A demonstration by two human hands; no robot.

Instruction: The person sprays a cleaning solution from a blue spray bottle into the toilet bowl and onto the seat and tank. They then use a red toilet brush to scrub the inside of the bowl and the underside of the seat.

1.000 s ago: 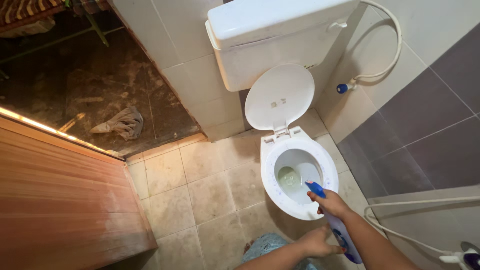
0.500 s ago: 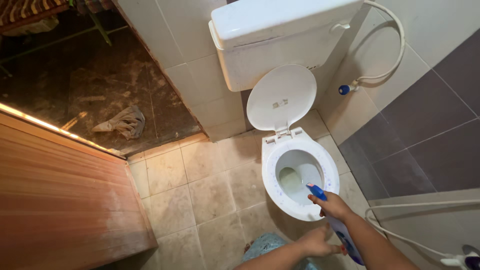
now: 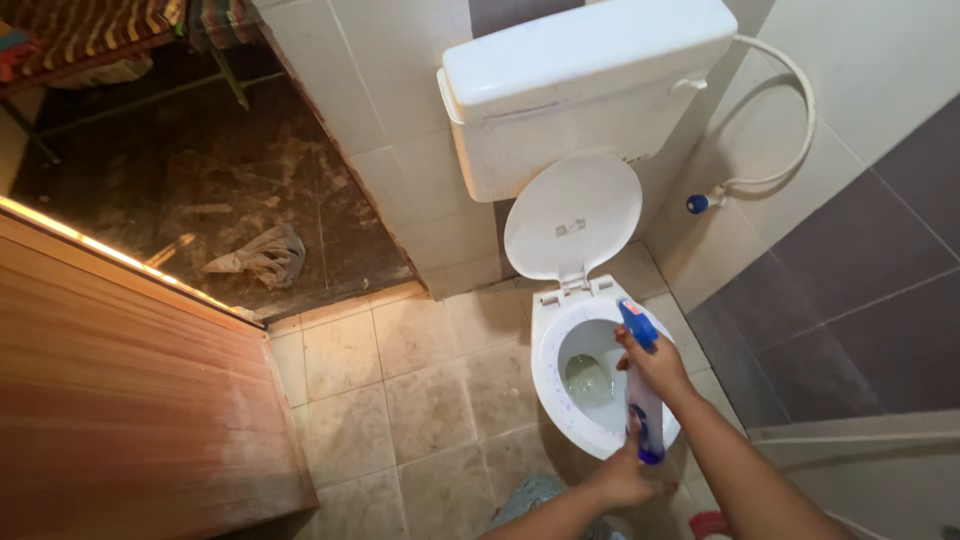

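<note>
While the right hand [image 3: 655, 365] grips the blue-capped cleaner bottle [image 3: 643, 400] over the right side of the toilet bowl [image 3: 552, 375], the left hand [image 3: 625, 475] closes around its base. Judging by this, cleaner is being applied; next, the nozzle needs aiming under the rim.

A slim plastic spray bottle with a blue nozzle head [image 3: 642, 385] stood nearly upright over the right side of a white ceramic toilet bowl [image 3: 553, 385], its nozzle uppermost and its base low over the bowl's near rim. The right hand [image 3: 655, 366] gripped the bottle's neck just under the blue head, and the left hand [image 3: 624, 476] met its base from below. The bowl was open, its seat and lid raised, with blue specks along the inner wall and water at the bottom.
</note>
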